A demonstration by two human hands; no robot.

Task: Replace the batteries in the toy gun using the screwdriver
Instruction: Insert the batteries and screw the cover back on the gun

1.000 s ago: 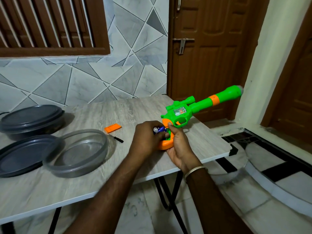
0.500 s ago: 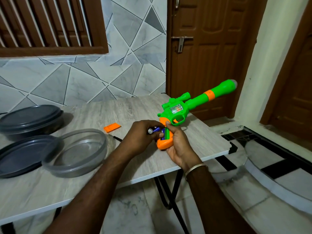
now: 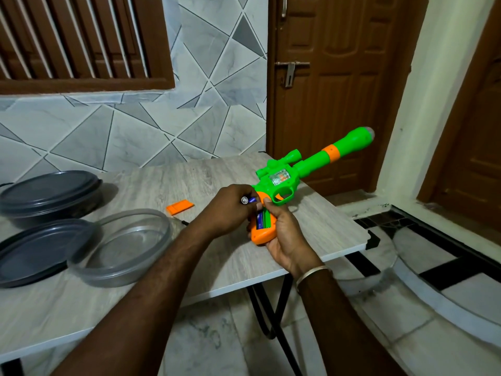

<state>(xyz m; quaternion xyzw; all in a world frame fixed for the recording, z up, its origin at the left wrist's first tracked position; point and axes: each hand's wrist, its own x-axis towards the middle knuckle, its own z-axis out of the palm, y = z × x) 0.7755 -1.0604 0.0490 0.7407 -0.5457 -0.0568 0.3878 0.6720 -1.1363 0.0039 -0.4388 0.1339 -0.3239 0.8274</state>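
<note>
Nearest the camera, the right hand (image 3: 282, 234) is gripping the toy gun (image 3: 284, 183) by its orange handle. The left hand (image 3: 227, 213) is pinching a battery (image 3: 245, 200) at the open compartment, a second battery (image 3: 260, 221) sitting inside. Swapping cells, I judge; next needs steady alignment. Farther back, the orange cover (image 3: 180, 207) is lying on the surface (image 3: 311, 229) near the screwdriver (image 3: 185, 221).

toy gun (image 3: 303, 169) was bright green, orange grip and band | battery (image 3: 247, 200) blue, silver tip | cover (image 3: 180, 207) orange | table (image 3: 151, 183) pale grey woodgrain | lid (image 3: 35, 245) dark grey | wall (image 3: 206, 126) grey-white marbled triangles
</note>
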